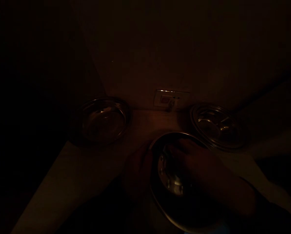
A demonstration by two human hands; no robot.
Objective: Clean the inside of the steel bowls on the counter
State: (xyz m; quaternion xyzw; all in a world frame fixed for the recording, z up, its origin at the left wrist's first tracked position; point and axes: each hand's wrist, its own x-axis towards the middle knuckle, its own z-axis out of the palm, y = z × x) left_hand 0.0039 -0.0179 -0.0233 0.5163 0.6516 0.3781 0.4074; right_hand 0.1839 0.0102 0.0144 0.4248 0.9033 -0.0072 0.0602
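The scene is very dark. A round steel plate (160, 198) is held tilted in front of me above the counter. My left hand (137, 169) grips its left rim, fingers wrapped round the edge. My right hand (204, 172) lies inside the plate, fingers bent over its shiny centre (171, 177); whether it holds anything there is hidden in the dark.
A steel bowl (102, 120) stands at the back left of the pale counter (62, 175). A second steel plate (217, 126) lies at the back right. A wall socket (171, 98) sits on the wall between them. The left side is black.
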